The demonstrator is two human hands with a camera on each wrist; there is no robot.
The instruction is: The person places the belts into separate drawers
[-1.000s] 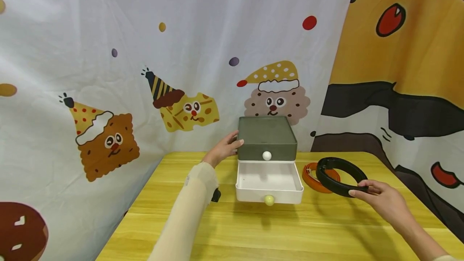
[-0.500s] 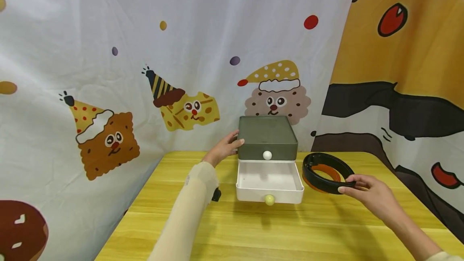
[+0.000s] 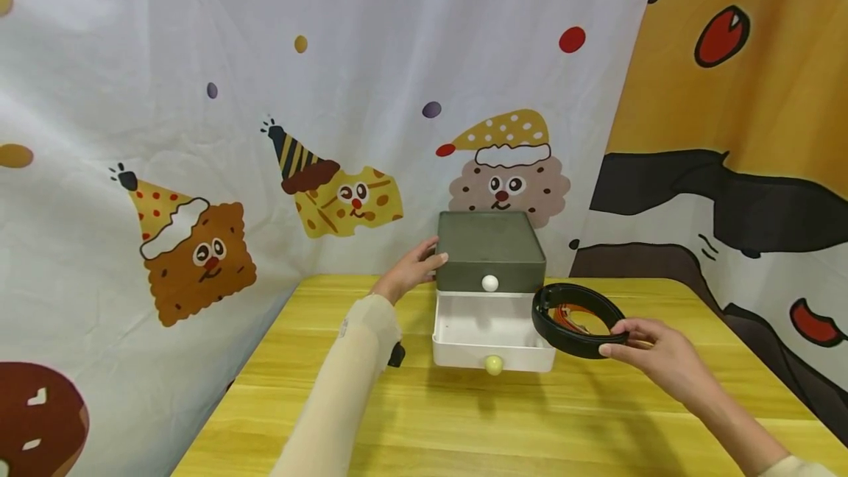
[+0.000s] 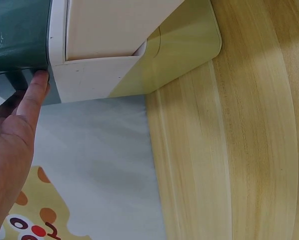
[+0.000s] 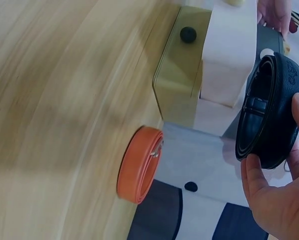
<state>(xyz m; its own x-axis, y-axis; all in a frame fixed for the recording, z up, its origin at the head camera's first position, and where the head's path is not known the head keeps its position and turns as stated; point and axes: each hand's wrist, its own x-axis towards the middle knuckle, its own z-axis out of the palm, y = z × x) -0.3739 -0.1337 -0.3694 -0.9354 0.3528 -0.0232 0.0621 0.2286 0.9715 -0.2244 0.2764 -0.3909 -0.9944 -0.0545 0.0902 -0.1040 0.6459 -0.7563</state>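
A small drawer unit has a dark green top section (image 3: 490, 238) with a white knob. Under it, a white drawer (image 3: 464, 355) with a yellow-green knob is pulled out, and its visible floor is bare. Fairly straight fingers of my left hand (image 3: 412, 271) rest against the unit's left side, at the green section (image 4: 19, 42). My right hand (image 3: 662, 363) pinches a coiled black belt (image 5: 284, 107) at its right edge, thumb on one side and fingers on the other. In the head view the coil overlaps the drawer's right corner. An orange coiled belt (image 5: 134, 167) lies on the table behind it.
The unit's olive-yellow bottom section (image 5: 182, 82), with a dark knob, stands on the wooden table (image 3: 490, 425). A cartoon-printed cloth (image 3: 371, 94) hangs directly behind. A small black object (image 3: 396, 355) shows beside the left sleeve.
My right hand has carried the black belt leftward, from right of the orange belt, across it, to the drawer's right corner. My left hand has stayed on the unit.
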